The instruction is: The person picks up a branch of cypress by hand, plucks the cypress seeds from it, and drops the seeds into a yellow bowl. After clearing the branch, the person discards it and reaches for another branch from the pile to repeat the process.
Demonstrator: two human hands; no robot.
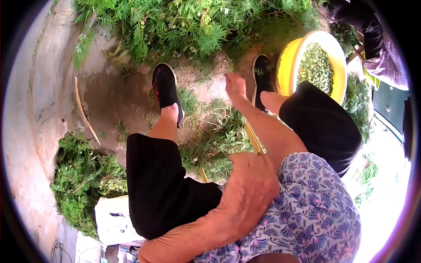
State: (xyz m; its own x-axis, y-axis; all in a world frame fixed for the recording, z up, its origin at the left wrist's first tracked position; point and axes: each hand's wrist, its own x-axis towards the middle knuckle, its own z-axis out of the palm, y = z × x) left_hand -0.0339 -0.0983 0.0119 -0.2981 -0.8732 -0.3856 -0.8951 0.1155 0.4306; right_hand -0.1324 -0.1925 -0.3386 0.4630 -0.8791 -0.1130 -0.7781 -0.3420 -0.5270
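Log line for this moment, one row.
left hand: resting on floral cloth, by yellow rim | right hand: reaching down between shoes, sprigs nearby | bowl: holds green bits

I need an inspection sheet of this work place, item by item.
Surface: bare earth, green cuttings between the feet.
Job's things: yellow basin holding small green bits; sprig pile at left.
Clutter: thin stick, white box.
Hands: right hand down at the cuttings, grip unclear; left hand resting on floral garment.
Cables: dark wires, bottom left.
Surroundings: shrubs; another person's sleeve beside the basin.
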